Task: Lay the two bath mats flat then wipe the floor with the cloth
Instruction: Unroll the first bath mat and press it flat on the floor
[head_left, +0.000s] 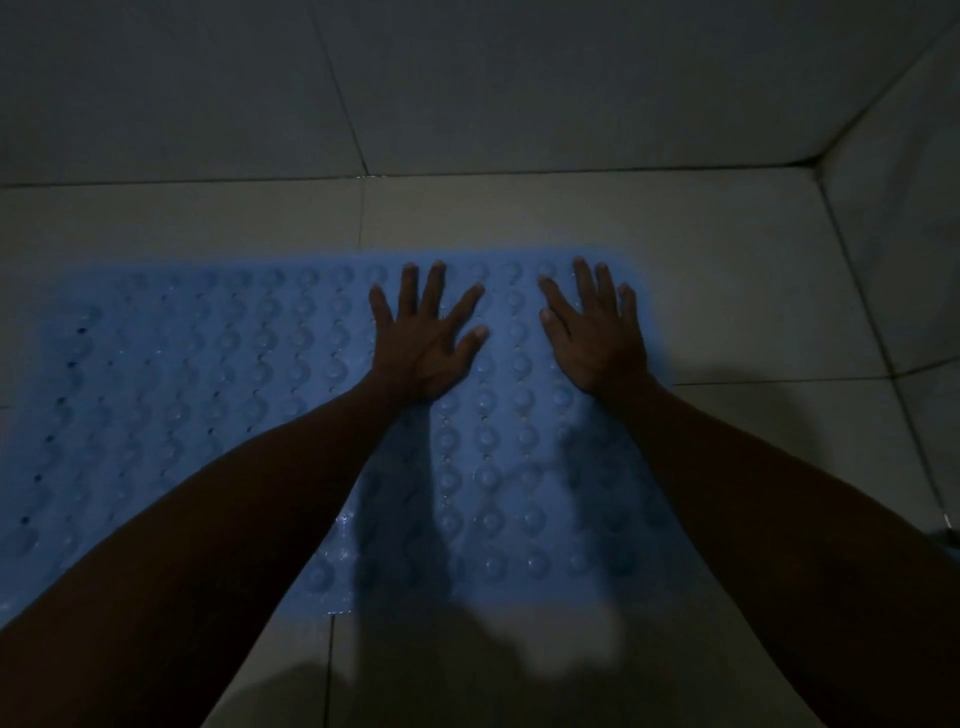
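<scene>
A blue bath mat (218, 395) with rows of round bumps and small holes lies spread on the pale tiled floor (519, 213). My left hand (426, 343) rests palm down on the mat near its far edge, fingers spread. My right hand (597, 332) presses flat on the mat close to its far right corner, fingers apart. Neither hand holds anything. Only one mat is in view, and I see no cloth. The scene is dim.
Tiled walls (898, 218) rise at the back and on the right, meeting in a corner at the upper right. Bare floor tiles show beyond the mat, to its right and in front of it. A dark object (948, 538) peeks in at the right edge.
</scene>
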